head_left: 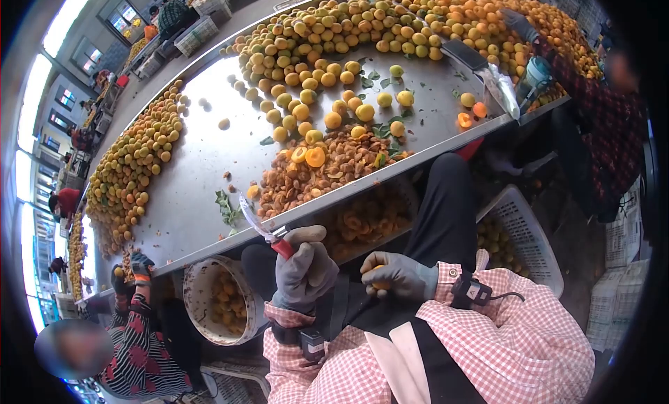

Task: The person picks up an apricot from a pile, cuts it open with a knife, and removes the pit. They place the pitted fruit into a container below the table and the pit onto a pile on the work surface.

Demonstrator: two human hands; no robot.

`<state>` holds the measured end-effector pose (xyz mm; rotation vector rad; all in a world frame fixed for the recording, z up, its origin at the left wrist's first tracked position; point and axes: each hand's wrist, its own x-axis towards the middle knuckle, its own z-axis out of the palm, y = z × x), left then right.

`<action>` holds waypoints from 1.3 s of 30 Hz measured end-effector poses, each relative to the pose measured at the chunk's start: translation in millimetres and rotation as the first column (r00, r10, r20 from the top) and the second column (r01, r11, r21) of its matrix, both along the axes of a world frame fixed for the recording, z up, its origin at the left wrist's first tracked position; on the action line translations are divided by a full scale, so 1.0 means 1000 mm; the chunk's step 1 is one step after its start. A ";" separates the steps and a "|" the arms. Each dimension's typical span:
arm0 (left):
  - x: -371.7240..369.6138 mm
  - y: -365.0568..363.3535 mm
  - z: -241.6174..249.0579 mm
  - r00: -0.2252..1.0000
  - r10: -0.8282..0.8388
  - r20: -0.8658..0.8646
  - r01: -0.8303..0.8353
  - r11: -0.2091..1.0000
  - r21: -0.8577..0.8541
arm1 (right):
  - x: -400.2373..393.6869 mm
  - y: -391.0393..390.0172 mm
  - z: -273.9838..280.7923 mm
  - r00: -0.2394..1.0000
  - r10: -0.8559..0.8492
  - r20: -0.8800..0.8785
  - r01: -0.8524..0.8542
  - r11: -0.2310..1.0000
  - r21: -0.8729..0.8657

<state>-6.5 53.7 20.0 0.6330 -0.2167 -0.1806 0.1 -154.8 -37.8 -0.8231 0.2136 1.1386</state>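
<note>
My left hand [304, 270], in a grey glove, is closed around the red handle of a curved knife [256, 220], whose blade points up and left over the near edge of the metal table [202, 149]. Beside it, my right hand [401, 275], also gloved, has its fingers wrapped round an apricot [381, 285] that shows only in part. The two hands are apart, above my lap. Just beyond them on the table lies a heap of brown pits [306, 184], with cut orange apricot halves [315, 157] on top.
Whole apricots [327, 27] are piled at the back and left. Below the edge are a white bucket [221, 301] of fruit, a crate [519, 230] and a container of halves [369, 219]. Co-workers sit at left [143, 355] and right [613, 125]. A phone [463, 54] lies near the right.
</note>
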 end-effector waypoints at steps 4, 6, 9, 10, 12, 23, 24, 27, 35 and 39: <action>-0.004 0.004 -0.011 0.990 0.081 -0.113 -0.075 0.995 0.060 | 0.056 0.003 0.015 0.975 0.047 0.215 -0.021 0.992 -0.122; -0.005 0.006 -0.021 0.985 0.105 -0.134 -0.097 0.993 0.067 | 0.100 0.013 0.012 0.861 0.034 0.507 0.063 0.983 -0.173; -0.012 0.012 -0.042 0.956 0.142 -0.255 -0.127 0.989 0.075 | 0.158 0.037 0.020 0.399 0.459 0.793 0.248 0.779 -0.576; -0.015 0.014 -0.049 0.957 0.145 -0.251 -0.131 0.989 0.075 | 0.174 0.046 0.023 0.220 0.609 0.762 0.340 0.684 -0.645; -0.022 0.018 -0.064 0.932 0.164 -0.323 -0.118 0.980 0.157 | 0.201 0.067 0.015 0.162 0.664 0.730 0.366 0.647 -0.669; -0.028 0.030 -0.097 0.835 0.201 -0.512 -0.154 0.979 0.134 | 0.230 0.119 -0.011 -0.137 0.890 0.434 0.574 0.428 -0.698; -0.027 0.031 -0.098 0.815 0.206 -0.541 -0.168 0.978 0.120 | 0.226 0.113 -0.012 -0.193 0.854 0.484 0.621 0.488 -0.613; -0.021 0.028 -0.097 0.792 0.154 -0.591 -0.123 0.988 0.093 | 0.215 0.084 -0.013 -0.371 0.499 0.783 0.593 0.776 -0.214; -0.015 0.022 -0.097 0.831 0.169 -0.530 -0.087 0.980 0.177 | 0.105 0.003 -0.015 0.689 0.159 0.707 0.120 0.937 -0.328; -0.006 0.006 -0.103 0.825 0.241 -0.511 -0.117 0.958 0.263 | 0.070 -0.007 -0.047 0.819 -0.060 0.571 0.312 0.881 -0.356</action>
